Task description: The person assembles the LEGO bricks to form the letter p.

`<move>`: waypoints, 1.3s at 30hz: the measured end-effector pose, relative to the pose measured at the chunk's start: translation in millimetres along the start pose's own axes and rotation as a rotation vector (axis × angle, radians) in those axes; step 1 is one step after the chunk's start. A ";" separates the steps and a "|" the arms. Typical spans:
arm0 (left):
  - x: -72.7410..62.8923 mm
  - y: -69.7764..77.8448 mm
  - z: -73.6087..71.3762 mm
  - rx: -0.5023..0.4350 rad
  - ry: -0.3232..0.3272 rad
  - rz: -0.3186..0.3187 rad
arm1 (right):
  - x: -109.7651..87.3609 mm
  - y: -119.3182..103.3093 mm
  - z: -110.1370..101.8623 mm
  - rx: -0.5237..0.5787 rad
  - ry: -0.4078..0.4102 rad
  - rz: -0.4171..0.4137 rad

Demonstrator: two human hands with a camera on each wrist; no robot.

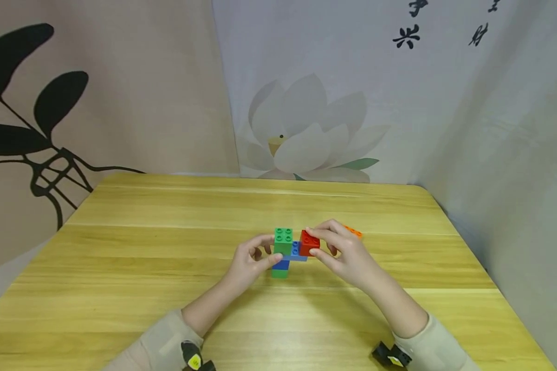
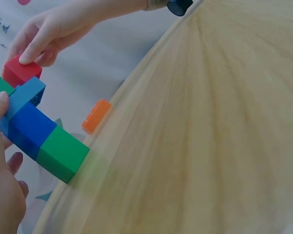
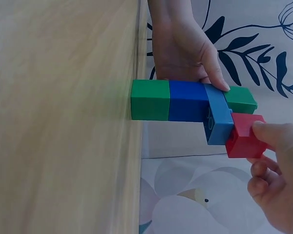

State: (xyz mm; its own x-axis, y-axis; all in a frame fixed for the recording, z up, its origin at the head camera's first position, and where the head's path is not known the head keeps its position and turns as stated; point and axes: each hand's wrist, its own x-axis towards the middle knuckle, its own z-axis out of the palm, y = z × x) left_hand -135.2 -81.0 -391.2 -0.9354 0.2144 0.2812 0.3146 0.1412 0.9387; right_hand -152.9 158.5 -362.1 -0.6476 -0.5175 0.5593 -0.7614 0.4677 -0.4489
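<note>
A small tower of toy building bricks stands on the table. At its foot is a green brick [image 3: 150,100], then a dark blue brick [image 3: 188,101], then a lighter blue brick [image 3: 218,119] jutting out sideways, and another green brick [image 1: 283,240] on top. My left hand [image 1: 247,262] holds the tower at its upper part, the thumb on the lighter blue and upper green bricks. Between thumb and fingers, my right hand [image 1: 348,252] pinches a red brick [image 1: 309,243] at the jutting end of the lighter blue brick. Whether those two are joined I cannot tell.
An orange brick [image 2: 96,116] lies on the wooden table [image 1: 167,216] beyond the right hand, partly hidden by it in the head view. Cloth with printed plants and a lotus [image 1: 311,129] hangs behind the table's far edge.
</note>
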 end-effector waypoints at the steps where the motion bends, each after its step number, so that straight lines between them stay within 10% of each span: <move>1: 0.1 -0.4 0.1 0.002 -0.001 0.002 | -0.2 0.8 0.2 0.003 0.001 0.000; 24: -0.9 0.0 2.2 0.005 0.018 -0.039 | 4.4 7.9 -10.9 0.119 0.026 0.067; 32: 4.4 -33.4 3.9 -0.006 0.032 -0.055 | 10.2 0.8 -29.6 0.133 0.128 0.076; 39: 3.9 -37.7 2.3 -0.016 0.035 -0.013 | 2.2 41.1 -32.2 0.111 0.153 0.227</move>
State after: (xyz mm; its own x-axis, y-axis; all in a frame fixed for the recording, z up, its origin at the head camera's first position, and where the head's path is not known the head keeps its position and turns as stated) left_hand -150.3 -83.2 -426.0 -0.9446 0.1787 0.2754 0.2999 0.1285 0.9453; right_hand -184.7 199.6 -356.8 -0.7963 -0.2908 0.5304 -0.6015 0.4740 -0.6431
